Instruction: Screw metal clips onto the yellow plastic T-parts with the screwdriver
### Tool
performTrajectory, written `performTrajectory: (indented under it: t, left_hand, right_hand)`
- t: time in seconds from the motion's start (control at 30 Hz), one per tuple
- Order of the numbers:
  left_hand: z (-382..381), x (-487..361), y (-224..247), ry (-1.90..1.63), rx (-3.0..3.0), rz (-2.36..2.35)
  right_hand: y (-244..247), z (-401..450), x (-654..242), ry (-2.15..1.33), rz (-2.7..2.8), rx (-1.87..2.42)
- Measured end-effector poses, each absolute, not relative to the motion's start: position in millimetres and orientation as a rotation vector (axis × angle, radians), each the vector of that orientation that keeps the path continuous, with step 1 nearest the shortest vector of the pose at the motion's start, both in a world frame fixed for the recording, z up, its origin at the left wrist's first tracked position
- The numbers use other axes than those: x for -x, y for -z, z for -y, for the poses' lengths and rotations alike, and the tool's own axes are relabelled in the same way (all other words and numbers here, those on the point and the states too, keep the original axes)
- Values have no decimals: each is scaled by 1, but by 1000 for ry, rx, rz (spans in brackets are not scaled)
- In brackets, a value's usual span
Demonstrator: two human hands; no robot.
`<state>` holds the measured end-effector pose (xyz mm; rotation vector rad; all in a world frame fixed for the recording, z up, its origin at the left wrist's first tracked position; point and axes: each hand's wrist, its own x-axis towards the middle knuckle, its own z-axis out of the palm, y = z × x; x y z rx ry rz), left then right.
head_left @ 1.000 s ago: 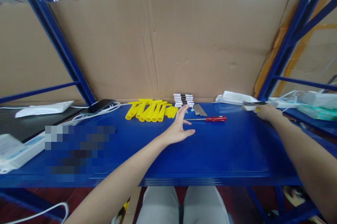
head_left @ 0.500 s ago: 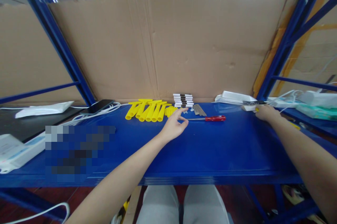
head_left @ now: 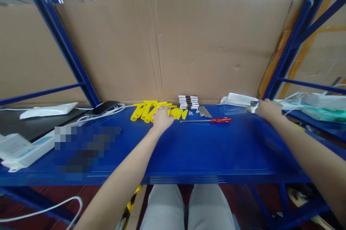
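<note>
Left hand: over the right-hand part of the row of yellow tubes, fingers bent and partly closed. It covers part of the row; whether it grips a tube cannot be told. Right hand: at the far right of the desk, fingers curled, fingertips at a small silvery item. Whether the item is held or only touched cannot be determined.

The tubes lie side by side near the rear of the desk, open ends toward the person. Just right of them are small flat yellow pieces, then a stack of white parts with dark middles. Small pale bits lie in front of the stack, grey strips to its right. The red-handled screwdriver lies flat in front of these, tip pointing left, apart from both hands.

A white packet rests at the rear, left of the right hand. At the left are a phone, white cables and a power strip. Cardboard stands upright behind the desk.
</note>
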<state>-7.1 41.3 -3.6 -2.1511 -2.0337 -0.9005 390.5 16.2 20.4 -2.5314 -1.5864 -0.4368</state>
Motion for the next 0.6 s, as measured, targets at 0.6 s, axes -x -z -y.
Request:
performTrajectory:
  t: [0.6]
  left_hand:
    - [-50,14,18,364,2278,2097]
  right_hand:
    - [21,-50,-325,495,1886,1561]
